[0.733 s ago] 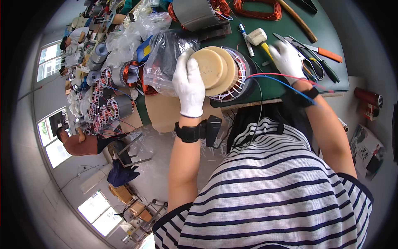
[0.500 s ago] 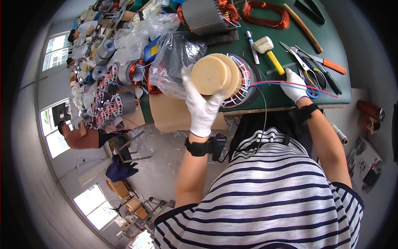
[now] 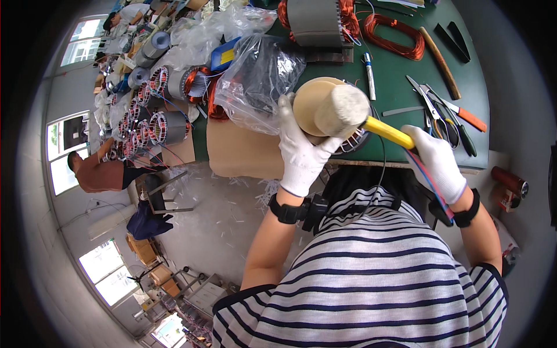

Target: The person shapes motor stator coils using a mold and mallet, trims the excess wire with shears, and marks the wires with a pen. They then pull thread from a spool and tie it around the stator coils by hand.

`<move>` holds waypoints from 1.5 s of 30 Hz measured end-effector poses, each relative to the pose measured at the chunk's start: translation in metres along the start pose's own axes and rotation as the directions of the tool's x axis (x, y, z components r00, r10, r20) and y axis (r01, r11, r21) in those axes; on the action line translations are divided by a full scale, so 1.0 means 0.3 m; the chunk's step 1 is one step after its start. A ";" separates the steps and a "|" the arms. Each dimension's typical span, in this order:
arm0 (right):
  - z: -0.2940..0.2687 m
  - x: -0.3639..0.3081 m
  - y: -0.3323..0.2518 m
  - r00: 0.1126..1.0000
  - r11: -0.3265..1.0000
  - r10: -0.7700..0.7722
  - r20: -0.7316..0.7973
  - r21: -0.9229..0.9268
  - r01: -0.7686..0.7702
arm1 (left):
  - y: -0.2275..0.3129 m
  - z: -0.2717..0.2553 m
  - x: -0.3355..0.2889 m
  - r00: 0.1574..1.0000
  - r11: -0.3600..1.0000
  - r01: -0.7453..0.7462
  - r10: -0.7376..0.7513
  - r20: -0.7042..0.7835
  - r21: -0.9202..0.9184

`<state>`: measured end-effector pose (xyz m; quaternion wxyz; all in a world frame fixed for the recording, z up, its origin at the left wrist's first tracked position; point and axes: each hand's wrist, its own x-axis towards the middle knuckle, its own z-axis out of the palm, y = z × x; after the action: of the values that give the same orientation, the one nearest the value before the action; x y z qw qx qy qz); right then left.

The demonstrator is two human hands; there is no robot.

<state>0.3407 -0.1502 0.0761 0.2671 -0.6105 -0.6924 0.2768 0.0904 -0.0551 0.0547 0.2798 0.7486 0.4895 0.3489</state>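
Note:
My gloved left hand (image 3: 303,159) grips the rim of a round cream-coloured block (image 3: 307,104), thumb and fingers spread around its near side. Beneath the block, a motor stator (image 3: 355,141) with white-laced windings shows only in part. In my gloved right hand (image 3: 435,162) is a mallet (image 3: 387,133) by its yellow handle. Its pale, worn head covers the right part of the block from view; whether the two touch, I cannot tell. Red and blue lead wires (image 3: 428,180) run past my right hand and wrist.
A clear plastic bag (image 3: 255,81) lies left of the block. Behind stand another stator (image 3: 316,24) and a copper wire coil (image 3: 394,37). To the right lie a marker (image 3: 370,76), scissors (image 3: 428,103), a wooden stick (image 3: 441,64) and an orange-handled tool (image 3: 473,119). Another person (image 3: 100,174) works far left.
My right hand has picked the mallet up off the table and brought its head over the block. My left hand stays on the block. The wires now hang past my right wrist.

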 end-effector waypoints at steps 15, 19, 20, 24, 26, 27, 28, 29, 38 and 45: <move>0.138 -0.087 0.148 0.825 0.785 0.564 0.051 0.277 -0.554 | 0.108 -0.062 0.129 0.962 0.935 -0.231 0.179 0.204 0.268; 0.155 -0.037 0.258 0.615 0.547 0.788 -0.037 0.501 -0.670 | 0.107 -0.063 0.121 0.963 0.947 -0.206 0.151 0.223 0.246; 0.155 -0.025 0.268 0.563 0.499 0.825 -0.044 0.524 -0.690 | 0.109 -0.063 0.125 0.964 0.949 -0.197 0.142 0.223 0.245; 0.144 -0.010 0.117 0.901 0.878 0.430 -0.050 0.257 -0.405 | 0.113 -0.074 0.149 0.948 0.923 -0.244 0.163 0.273 0.298; 0.080 0.028 0.105 0.858 0.856 0.504 0.102 0.071 -0.511 | 0.129 -0.121 0.145 0.944 0.923 -0.258 0.176 0.280 0.287; 0.087 0.025 0.134 0.847 0.849 0.524 0.088 0.018 -0.528 | 0.151 -0.149 0.163 0.937 0.914 -0.303 0.235 0.257 0.269; 0.092 0.007 0.171 0.855 0.857 0.514 0.065 -0.006 -0.515 | 0.176 -0.185 0.183 0.927 0.903 -0.349 0.293 0.236 0.249; 0.111 -0.017 0.224 0.837 0.835 0.546 0.036 0.057 -0.547 | 0.196 -0.228 0.195 0.936 0.912 -0.321 0.264 0.234 0.256; 0.198 0.063 0.225 0.974 0.849 0.129 -0.187 -0.487 -0.206 | -0.266 -0.522 0.034 0.962 0.750 0.262 -0.252 -0.104 0.607; 0.275 0.110 -0.036 0.875 0.598 0.483 -0.021 0.738 -0.312 | -0.605 -0.514 -0.111 0.867 0.524 0.486 -0.387 -0.313 0.699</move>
<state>0.2712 -0.1232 0.0268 0.4881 -0.6235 -0.3406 0.5069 -0.1391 -0.0079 0.0010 -0.0109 0.6259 0.7764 0.0731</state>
